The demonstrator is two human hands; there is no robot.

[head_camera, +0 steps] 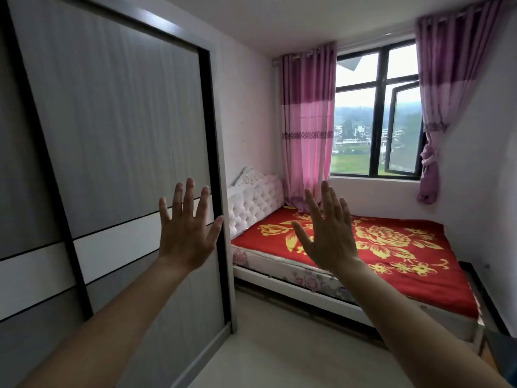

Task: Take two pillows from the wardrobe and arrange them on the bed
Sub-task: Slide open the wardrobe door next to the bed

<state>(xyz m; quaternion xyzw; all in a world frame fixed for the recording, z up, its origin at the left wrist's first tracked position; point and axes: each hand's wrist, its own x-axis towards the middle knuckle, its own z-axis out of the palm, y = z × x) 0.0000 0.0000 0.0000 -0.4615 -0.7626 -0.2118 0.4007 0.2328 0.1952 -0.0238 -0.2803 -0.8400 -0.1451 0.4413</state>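
Note:
A grey wardrobe (117, 130) with black-framed sliding doors fills the left side, and its doors are closed. No pillow is in sight. The bed (391, 247) stands at the right under the window, with a red sheet patterned in gold flowers and a white tufted headboard (254, 203). My left hand (186, 231) is raised in front of the wardrobe's right door, fingers spread, holding nothing. My right hand (326, 233) is raised in front of the bed, fingers apart and empty.
Pink and purple curtains (307, 121) hang beside a window (377, 116) with one pane swung open. Pale floor (279, 345) lies between the wardrobe and the bed. A dark object (500, 351) sits at the bed's foot on the right.

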